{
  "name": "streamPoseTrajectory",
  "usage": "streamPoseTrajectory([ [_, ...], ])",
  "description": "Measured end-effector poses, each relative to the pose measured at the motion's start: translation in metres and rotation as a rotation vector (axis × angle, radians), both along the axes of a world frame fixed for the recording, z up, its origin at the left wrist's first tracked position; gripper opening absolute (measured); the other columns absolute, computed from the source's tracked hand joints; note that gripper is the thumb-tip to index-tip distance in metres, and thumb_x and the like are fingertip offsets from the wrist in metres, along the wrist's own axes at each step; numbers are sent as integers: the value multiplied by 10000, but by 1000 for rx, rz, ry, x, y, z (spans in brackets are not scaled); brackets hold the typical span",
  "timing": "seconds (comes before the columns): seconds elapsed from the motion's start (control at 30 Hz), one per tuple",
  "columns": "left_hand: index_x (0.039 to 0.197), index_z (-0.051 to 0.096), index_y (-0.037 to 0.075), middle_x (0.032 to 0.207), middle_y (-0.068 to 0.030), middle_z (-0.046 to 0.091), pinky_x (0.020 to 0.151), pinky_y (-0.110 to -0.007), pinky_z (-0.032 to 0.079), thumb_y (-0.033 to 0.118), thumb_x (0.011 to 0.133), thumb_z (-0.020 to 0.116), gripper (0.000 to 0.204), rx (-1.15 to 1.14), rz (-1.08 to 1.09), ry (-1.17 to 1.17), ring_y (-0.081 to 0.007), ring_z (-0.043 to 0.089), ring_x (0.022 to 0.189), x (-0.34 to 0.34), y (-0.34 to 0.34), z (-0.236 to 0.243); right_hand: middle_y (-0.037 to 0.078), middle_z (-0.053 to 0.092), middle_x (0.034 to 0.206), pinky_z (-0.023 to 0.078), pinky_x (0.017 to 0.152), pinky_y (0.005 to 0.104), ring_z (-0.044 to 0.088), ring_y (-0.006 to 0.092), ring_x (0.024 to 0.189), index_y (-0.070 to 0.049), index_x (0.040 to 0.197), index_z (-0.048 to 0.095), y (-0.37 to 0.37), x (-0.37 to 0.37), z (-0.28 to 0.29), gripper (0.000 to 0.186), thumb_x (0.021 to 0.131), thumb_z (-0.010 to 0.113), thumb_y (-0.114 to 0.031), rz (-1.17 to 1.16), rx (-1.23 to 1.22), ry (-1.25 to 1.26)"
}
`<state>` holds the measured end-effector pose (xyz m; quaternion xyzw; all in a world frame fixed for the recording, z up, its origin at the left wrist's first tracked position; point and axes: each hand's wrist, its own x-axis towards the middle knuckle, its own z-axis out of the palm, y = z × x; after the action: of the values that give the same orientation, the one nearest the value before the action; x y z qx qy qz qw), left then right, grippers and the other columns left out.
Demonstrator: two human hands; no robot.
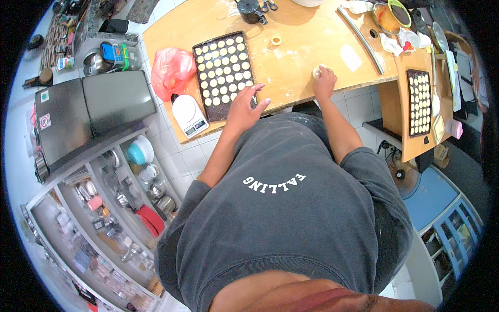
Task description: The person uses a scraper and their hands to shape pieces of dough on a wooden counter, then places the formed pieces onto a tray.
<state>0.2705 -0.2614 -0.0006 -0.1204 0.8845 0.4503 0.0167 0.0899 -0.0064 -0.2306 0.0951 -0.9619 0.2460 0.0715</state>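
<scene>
A dark baking tray [246,55] with rows of small round pale dough pieces lies on the wooden table. My left hand [245,108] is over the tray's near right corner, its fingers apart and nothing visible in it. To the right, my right hand [326,81] has its fingers closed on a pale lump of dough [316,70] at the tabletop; the fingers partly hide it. A small round yellowish ring [276,40], perhaps a cutter, lies beyond and between my hands.
Left of the tray are a pink plastic bag [172,74] and a white kitchen scale [188,113]. A dark mug [250,11] and scissors [268,5] stand far back. A metal bar [359,40] lies along the right. A second filled tray [419,102] rests on the right-hand surface.
</scene>
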Motion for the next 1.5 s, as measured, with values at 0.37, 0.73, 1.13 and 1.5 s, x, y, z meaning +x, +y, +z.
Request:
streamPoseTrajectory([
  [0.37,1326,622,32,1218,-172,675,988,-393,501,214,900,750,480,-2,148,-96,-296,653,1123,44,-9,4,199,612,1297,434,1043,505,538,396,1197,-89,1310,622,-42,13,39,507,814,717,-136,364,-140,-141],
  [0.73,1324,620,23,1244,-174,675,1011,-392,498,213,905,749,477,34,170,-100,-299,650,1159,53,4,0,121,611,1353,495,1014,421,547,358,1121,-123,1284,672,-38,79,25,422,862,675,-96,696,18,-152],
  [1.13,1360,606,52,1250,-168,678,1033,-387,484,208,935,727,468,42,230,-114,-276,655,1179,85,6,-9,130,647,1290,510,970,430,576,358,1058,-137,1254,683,-63,102,38,426,832,683,-85,834,-89,-98],
  [1.5,1363,604,58,1257,-165,672,1032,-390,483,217,934,728,474,22,213,-110,-274,650,1187,86,5,-5,115,689,1253,507,947,436,591,354,1055,-124,1238,696,-32,44,12,376,867,644,-101,524,60,-10],
])
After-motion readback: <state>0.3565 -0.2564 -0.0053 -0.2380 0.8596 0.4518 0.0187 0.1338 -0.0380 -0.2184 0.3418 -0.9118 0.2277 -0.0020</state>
